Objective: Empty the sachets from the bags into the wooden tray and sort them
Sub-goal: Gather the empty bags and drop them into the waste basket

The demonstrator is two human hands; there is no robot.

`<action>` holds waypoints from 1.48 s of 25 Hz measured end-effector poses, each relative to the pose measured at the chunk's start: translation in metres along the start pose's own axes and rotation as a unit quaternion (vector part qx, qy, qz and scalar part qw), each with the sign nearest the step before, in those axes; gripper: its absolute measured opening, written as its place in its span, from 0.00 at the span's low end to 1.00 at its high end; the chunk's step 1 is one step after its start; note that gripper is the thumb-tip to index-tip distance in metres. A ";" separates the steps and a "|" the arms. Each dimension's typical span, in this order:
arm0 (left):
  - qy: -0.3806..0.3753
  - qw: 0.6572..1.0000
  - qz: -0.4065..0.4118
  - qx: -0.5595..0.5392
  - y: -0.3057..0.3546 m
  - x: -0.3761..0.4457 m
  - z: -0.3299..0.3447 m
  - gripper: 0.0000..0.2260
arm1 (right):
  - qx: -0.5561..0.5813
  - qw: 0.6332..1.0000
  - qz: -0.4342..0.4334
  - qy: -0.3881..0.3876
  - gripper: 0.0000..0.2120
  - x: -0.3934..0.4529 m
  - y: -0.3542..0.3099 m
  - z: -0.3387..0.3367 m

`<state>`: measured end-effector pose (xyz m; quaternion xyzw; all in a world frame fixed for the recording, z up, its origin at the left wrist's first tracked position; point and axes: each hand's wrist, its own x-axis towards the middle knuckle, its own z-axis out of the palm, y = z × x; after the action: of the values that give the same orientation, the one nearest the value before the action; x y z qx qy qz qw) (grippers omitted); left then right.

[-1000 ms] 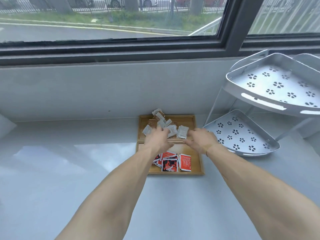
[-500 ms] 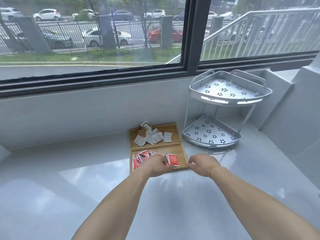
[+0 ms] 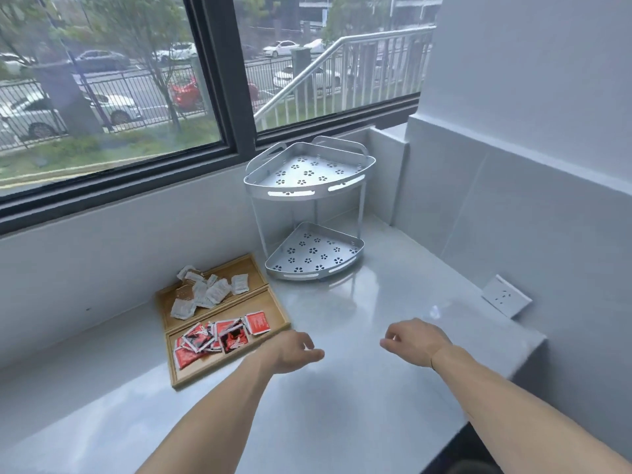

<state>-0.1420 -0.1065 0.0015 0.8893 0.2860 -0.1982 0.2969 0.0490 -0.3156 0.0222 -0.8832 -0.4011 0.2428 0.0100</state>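
Note:
A wooden tray (image 3: 273, 304) with two compartments lies on the grey counter, left of centre. Its far compartment holds several white sachets (image 3: 205, 294); the near compartment holds several red sachets (image 3: 222, 335). My left hand (image 3: 295, 350) hovers just right of the tray's near corner, fingers loosely curled, holding nothing. My right hand (image 3: 415, 342) hangs over the bare counter further right, also with nothing in it and its fingers apart. No bags are in view.
A two-tier metal corner rack (image 3: 309, 213) stands behind the tray's right end, below the window. A white wall socket (image 3: 506, 295) sits low on the right wall. The counter's edge (image 3: 492, 398) drops off at the near right.
Both hands have drawn back from the tray and moved right onto the counter. The view has swung up and to the right, so the tray now lies to the left.

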 end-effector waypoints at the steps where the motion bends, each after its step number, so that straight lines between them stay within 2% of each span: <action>1: -0.002 1.000 0.011 0.004 0.013 0.006 0.003 0.25 | 0.005 1.000 0.012 0.001 0.17 -0.005 0.017 0.000; 10: -0.052 0.996 0.046 0.061 0.125 0.077 0.039 0.24 | 0.042 0.991 0.126 0.024 0.15 -0.037 0.172 -0.008; 14: -0.024 0.996 0.045 0.073 0.169 0.109 0.050 0.23 | 0.078 0.980 0.173 0.050 0.13 -0.044 0.230 -0.012; 18: -0.001 0.996 -0.005 0.088 0.195 0.130 0.059 0.26 | 0.073 0.970 0.219 0.074 0.12 -0.048 0.273 -0.003; 24: 0.003 0.994 -0.059 0.092 0.207 0.147 0.071 0.33 | 0.084 0.972 0.215 0.044 0.23 -0.027 0.293 0.005; 30: 0.017 0.992 -0.085 0.093 0.210 0.153 0.085 0.28 | 0.088 0.972 0.216 0.026 0.30 0.014 0.286 0.009; 37: 0.067 0.988 -0.074 0.119 0.214 0.156 0.102 0.22 | 0.056 0.970 0.235 0.041 0.24 0.031 0.283 0.023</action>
<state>0.0916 -0.2524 -0.0676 0.9061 0.3441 -0.1926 0.1534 0.2552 -0.4893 -0.0716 -0.9599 -0.1672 0.2242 0.0186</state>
